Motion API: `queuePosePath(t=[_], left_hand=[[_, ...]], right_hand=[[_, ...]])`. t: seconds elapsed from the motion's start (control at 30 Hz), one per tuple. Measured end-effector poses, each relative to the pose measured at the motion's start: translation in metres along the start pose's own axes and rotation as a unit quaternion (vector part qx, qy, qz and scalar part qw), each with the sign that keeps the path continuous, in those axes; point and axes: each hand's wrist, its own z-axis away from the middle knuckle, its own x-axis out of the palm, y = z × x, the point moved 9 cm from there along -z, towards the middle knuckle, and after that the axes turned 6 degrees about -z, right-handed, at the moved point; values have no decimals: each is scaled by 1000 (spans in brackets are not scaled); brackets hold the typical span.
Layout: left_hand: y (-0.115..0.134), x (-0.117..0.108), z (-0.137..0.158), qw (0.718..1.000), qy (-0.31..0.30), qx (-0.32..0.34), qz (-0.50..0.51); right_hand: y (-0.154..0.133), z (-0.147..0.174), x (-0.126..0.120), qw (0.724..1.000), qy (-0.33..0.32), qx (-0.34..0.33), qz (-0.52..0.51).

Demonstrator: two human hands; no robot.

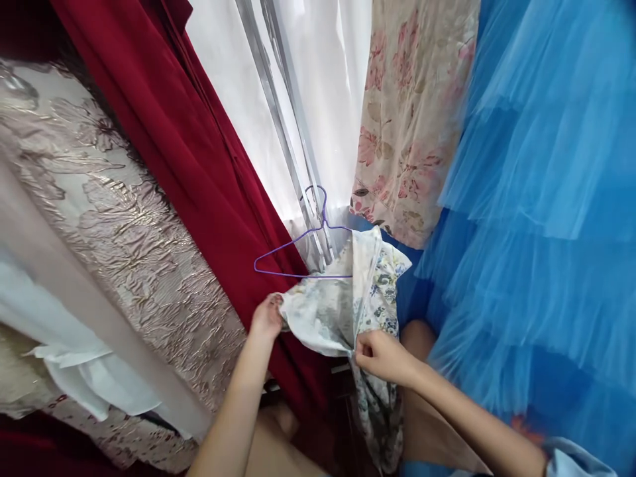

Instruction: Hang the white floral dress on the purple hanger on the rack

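Note:
A purple wire hanger (283, 248) is hooked near a grey ribbon, with its right arm inside a white dress with a blue and yellow floral print (385, 285). The hanger's left arm lies bare outside the fabric. My left hand (268, 315) pinches the garment's left edge just below that bare end. Lower and to the right, my right hand (380, 354) is closed on the opening's edge, pulling the cloth taut between both hands. The inside of the garment shows pale between them, and its lower part hangs down below my right hand.
Dark red cloth (199, 172) hangs at the left beside a textured beige floral fabric (134, 212). White cloth (328, 86) with grey ribbons (278, 86) hangs behind. To the right are a pink-flowered fabric (402, 146) and a tiered blue tulle dress (527, 199).

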Motion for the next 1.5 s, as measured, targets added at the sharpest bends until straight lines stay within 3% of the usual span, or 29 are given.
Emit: queuePosePath(t=[0.1, 0.17, 0.23, 0.3, 0.37, 0.43, 0.5, 0.57, 0.67, 0.73, 0.8, 0.9, 1.0, 1.1, 1.17, 1.23, 1.33, 1.4, 1.5], left_hand=[[-50, 40, 31, 993, -83, -79, -2], [-65, 76, 59, 980, -176, -96, -3], [-61, 116, 91, 950, -302, -63, -51], [-46, 146, 118, 907, -391, 31, -154], [-25, 158, 130, 869, -385, 158, -268], [-6, 156, 130, 844, -323, 265, -337], [0, 149, 125, 833, -293, 309, -354], [-17, 147, 122, 831, -356, 267, -334], [-62, 138, 130, 829, -481, 87, -270], [-85, 123, 138, 829, -502, -15, -246], [-97, 103, 142, 822, -502, -64, -262], [-95, 66, 133, 799, -488, -59, -346], [-67, 24, 100, 808, -407, -1, -425], [-23, -3, 64, 809, -333, 78, -478], [8, -13, 41, 779, -289, 140, -539], [35, -19, 17, 731, -229, 192, -614], [62, -24, -13, 670, -152, 215, -694], [70, -25, -25, 661, -124, 208, -711], [77, -21, -33, 673, -87, 207, -705]], right_hand=[[7, -1, -3, 1000, 7, 12, -12], [0, -3, -10, 996, 26, -11, -81], [-7, -6, -7, 982, -10, -17, -185], [-10, -8, -1, 949, -56, 11, -309], [-8, -8, -3, 900, -58, 41, -429], [-3, -4, -10, 857, -39, 63, -510], [1, 4, -13, 839, -50, 97, -533], [-2, 13, -15, 839, -95, 129, -520], [-22, 24, -23, 853, -198, 118, -467], [-34, 26, -36, 869, -237, 97, -423], [-37, 21, -57, 887, -221, 84, -396], [-26, 7, -98, 923, -130, 68, -356], [-15, -15, -142, 958, -5, 27, -287], [-17, -44, -170, 969, 78, -31, -232], [-19, -67, -176, 973, 99, -66, -196], [-16, -89, -175, 976, 111, -84, -167], [-5, -113, -161, 983, 85, -89, -139], [2, -119, -151, 987, 54, -92, -123], [5, -112, -146, 988, 41, -102, -110]])
